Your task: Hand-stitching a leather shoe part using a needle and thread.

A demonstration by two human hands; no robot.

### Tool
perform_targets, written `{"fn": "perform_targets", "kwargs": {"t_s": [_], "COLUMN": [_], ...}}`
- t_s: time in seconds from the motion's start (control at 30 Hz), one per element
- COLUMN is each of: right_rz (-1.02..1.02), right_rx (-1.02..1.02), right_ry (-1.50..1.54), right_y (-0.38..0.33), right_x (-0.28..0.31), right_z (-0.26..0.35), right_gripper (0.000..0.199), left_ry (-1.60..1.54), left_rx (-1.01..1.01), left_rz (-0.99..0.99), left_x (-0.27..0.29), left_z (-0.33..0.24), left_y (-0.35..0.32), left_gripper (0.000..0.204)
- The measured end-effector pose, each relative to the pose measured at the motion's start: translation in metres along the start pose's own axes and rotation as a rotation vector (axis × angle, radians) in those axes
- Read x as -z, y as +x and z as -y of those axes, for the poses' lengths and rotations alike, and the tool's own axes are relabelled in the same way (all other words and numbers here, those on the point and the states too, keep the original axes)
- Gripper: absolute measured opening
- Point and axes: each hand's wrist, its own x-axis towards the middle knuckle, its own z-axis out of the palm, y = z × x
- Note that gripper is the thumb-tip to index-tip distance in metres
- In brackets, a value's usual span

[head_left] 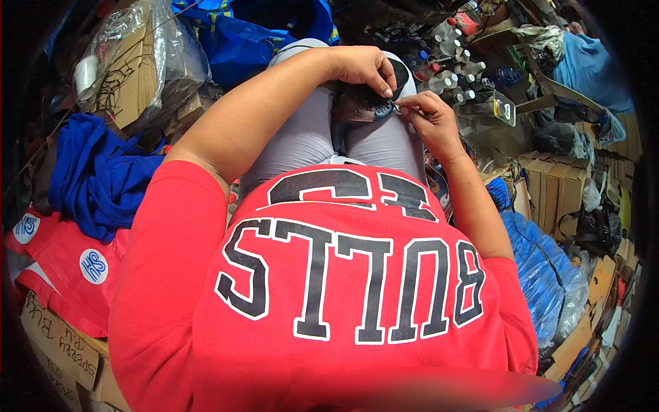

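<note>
Pinching dark shoe [367, 103] w/ left hand [364, 69]; right hand [429, 113] fingertips closed at edge.

Red shirt [329, 288] with black letters, grey trousers [302, 134], dark brown shoe [364, 103].

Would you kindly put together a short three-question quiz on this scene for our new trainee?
1. True or false: the left hand rests on top of the dark shoe that lies on the person's knees.
2. Which hand pinches at the shoe's edge with its fingertips? A) left B) right C) neither
3. Fill in: left of the person's legs lies a crumpled ______ cloth.

Key:
1. True.
2. B, the right hand pinches at the edge nearest it; what it pinches is too small to tell.
3. Blue.
</note>
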Motion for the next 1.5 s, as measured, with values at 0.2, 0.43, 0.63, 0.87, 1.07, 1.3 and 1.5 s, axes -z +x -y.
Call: {"fn": "perform_targets", "kwargs": {"t_s": [0.2,0.43,0.63,0.87,1.07,1.3,1.5], "right_rz": [0.038,0.009,-0.076,-0.074,0.062,0.325,0.252], "right_rx": [0.03,0.03,0.088,0.128,0.138,0.141,0.078], "right_ry": [-0.057,-0.096,-0.112,-0.275,-0.615,-0.916,-0.6], "right_y": [0.002,0.002,-0.004,-0.007,0.004,0.032,0.036], "right_x": [0.006,-0.001,-0.009,-0.009,-0.006,-0.002,0.004], "right_z": [0.002,0.005,0.008,0.022,0.051,0.068,0.042], "right_gripper": [0.017,0.017,0.018,0.019,0.02,0.023,0.01], "left_ry": [-0.028,-0.002,-0.019,0.065,0.125,0.327,0.361], "left_rx": [-0.023,-0.017,-0.002,-0.028,-0.044,0.021,-0.075], "left_rz": [0.006,-0.006,0.056,0.112,0.13,0.106,-0.08], "left_x": [0.0,0.0,0.003,0.006,0.006,0.01,0.009], "left_z": [0.006,0.003,0.005,0.004,0.002,-0.01,0.006], "left_y": [0.001,0.001,0.002,0.001,0.001,0.003,0.008], "left_gripper": [0.025,0.027,0.029,0.028,0.027,0.029,0.027]}}
